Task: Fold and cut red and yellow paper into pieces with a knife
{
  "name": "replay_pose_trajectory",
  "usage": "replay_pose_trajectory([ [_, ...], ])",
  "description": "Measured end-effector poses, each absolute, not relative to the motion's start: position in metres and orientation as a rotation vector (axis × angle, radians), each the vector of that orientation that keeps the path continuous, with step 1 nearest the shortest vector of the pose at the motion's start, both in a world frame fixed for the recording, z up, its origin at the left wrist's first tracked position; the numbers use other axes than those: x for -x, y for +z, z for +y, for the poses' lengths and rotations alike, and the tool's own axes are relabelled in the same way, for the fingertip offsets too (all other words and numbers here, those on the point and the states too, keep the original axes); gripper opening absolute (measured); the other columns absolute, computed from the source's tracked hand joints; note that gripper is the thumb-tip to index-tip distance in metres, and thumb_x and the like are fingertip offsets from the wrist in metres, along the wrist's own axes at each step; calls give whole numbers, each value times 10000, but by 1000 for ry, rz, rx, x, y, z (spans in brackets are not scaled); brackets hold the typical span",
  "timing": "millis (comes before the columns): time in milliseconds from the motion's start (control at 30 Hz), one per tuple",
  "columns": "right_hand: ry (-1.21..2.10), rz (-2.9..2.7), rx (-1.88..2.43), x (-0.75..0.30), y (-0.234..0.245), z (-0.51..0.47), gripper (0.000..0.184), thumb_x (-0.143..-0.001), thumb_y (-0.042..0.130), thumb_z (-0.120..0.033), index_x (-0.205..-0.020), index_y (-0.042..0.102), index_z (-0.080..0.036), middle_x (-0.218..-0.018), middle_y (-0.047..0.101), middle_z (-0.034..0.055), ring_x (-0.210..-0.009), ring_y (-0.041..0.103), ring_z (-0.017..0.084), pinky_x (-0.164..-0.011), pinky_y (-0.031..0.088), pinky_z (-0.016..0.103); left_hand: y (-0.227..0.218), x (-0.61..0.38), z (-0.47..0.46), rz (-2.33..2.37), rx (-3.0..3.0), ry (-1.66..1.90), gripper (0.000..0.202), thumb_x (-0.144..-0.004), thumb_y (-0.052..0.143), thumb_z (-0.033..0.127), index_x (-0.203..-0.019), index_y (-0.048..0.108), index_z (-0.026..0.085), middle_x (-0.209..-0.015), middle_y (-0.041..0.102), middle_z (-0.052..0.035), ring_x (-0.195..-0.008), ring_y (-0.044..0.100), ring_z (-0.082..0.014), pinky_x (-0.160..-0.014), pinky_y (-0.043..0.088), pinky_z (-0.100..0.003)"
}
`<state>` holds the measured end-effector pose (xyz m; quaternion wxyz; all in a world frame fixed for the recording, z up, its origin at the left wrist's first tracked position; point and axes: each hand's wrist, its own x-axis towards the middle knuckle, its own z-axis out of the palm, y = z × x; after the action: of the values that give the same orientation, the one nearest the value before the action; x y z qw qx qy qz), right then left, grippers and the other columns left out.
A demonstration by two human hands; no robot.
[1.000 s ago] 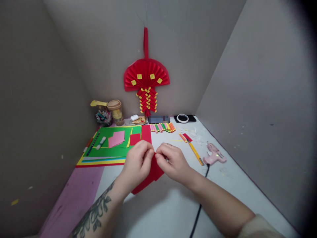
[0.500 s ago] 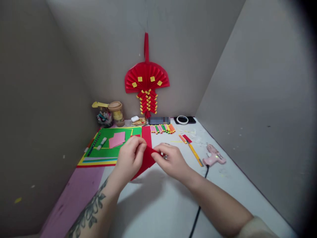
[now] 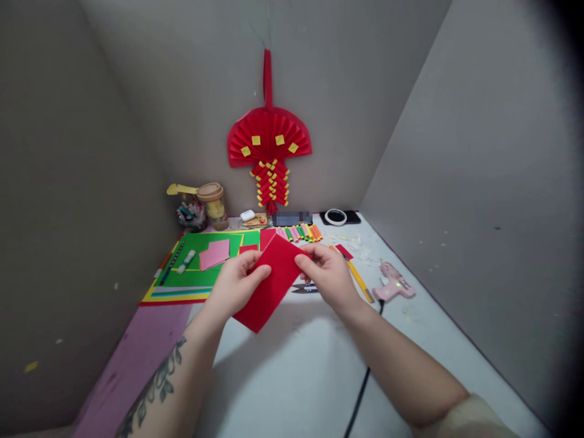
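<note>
Red paper (image 3: 277,283) is being held up, dead centre of the frame: its left side being pinched by the left hand (image 3: 236,283), its right corner being grasped by the right hand (image 3: 330,274)!

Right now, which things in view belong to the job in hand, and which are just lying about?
Likely the job:
- red rectangular paper, held in left hand and right hand
- pink pistol-shaped glue gun
- small multicoloured paper rolls

Probably lying about:
- white rounded plastic case
- tall brown-lidded cup
</note>
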<state>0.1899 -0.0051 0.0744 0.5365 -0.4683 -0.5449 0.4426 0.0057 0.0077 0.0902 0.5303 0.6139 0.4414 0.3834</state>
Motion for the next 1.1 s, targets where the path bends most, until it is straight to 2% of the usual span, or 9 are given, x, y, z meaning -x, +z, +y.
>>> replay_pose_trajectory([
  [200, 1389, -1277, 964, -186, 66, -2, 213, -704, 664, -352, -709, 586, -154, -564, 607, -6, -489, 561, 105, -504, 462, 227, 81, -8, 14, 845, -1067, 1009, 360, -718, 680, 331, -1006, 608, 128, -828, 708, -79, -676, 663, -207, -625, 518, -303],
  [367, 1427, -1367, 994, -190, 71, -1, 211, -701, 637, -315, -833, 641, -149, -626, 628, 9, -555, 579, 114, -557, 479, 242, 80, -7, 16, 935, -1033, 1128, 418, -686, 706, 340, -1031, 617, 121, -813, 712, -78, -635, 655, -180, -601, 513, -269],
  [467, 1321, -1425, 1059, -190, 71, 0, 208, -718, 604, -322, -854, 619, -164, -694, 618, 10, -592, 568, 121, -532, 466, 236, 81, -8, 15, 1008, -1106, 1173, 433, -697, 693, 356, -1059, 619, 130, -834, 713, -75, -640, 654, -176, -593, 509, -256],
  [567, 1055, -1494, 1155, -188, 68, -1, 148, -747, 581, -327, -732, 569, -180, -672, 577, -4, -595, 533, 119, -506, 426, 221, 81, -11, 11, 1059, -1207, 1192, 415, -727, 664, 378, -1060, 626, 134, -866, 713, -77, -671, 657, -182, -593, 503, -249],
  [667, 794, -1553, 1244, -187, 66, -3, 179, -768, 555, -277, -622, 515, -181, -598, 526, -13, -581, 489, 116, -520, 387, 218, 80, -12, 9, 1091, -1256, 1211, 391, -736, 655, 383, -1036, 635, 134, -882, 712, -79, -708, 659, -191, -599, 498, -243],
  [800, 685, -1622, 1170, -194, 73, -5, 161, -790, 515, -243, -641, 508, -182, -616, 509, -12, -600, 470, 118, -551, 375, 226, 81, -8, 11, 1012, -1144, 1216, 395, -711, 683, 363, -1033, 630, 141, -858, 715, -70, -698, 662, -195, -611, 504, -259],
  [933, 555, -1660, 1201, -213, 77, 4, 208, -841, 452, -293, -677, 521, -184, -663, 521, 12, -641, 492, 142, -608, 411, 267, 81, -3, 17, 890, -1034, 1175, 366, -692, 703, 331, -995, 626, 140, -811, 713, -61, -664, 662, -188, -613, 511, -270],
  [1033, 300, -1803, 1400, -226, 75, 13, 237, -823, 505, -378, -738, 613, -185, -935, 595, 100, -956, 518, 255, -837, 405, 412, 79, -3, 17, 907, -1024, 1143, 329, -694, 702, 328, -958, 623, 149, -798, 711, -51, -653, 662, -183, -619, 514, -274],
  [1100, 223, -1801, 1441, -229, 74, 15, 323, -772, 579, -431, -995, 640, -205, -1232, 496, 130, -1179, 398, 316, -957, 328, 481, 78, -5, 16, 958, -1050, 1129, 334, -703, 692, 344, -971, 617, 158, -808, 711, -48, -656, 662, -189, -620, 517, -286],
])
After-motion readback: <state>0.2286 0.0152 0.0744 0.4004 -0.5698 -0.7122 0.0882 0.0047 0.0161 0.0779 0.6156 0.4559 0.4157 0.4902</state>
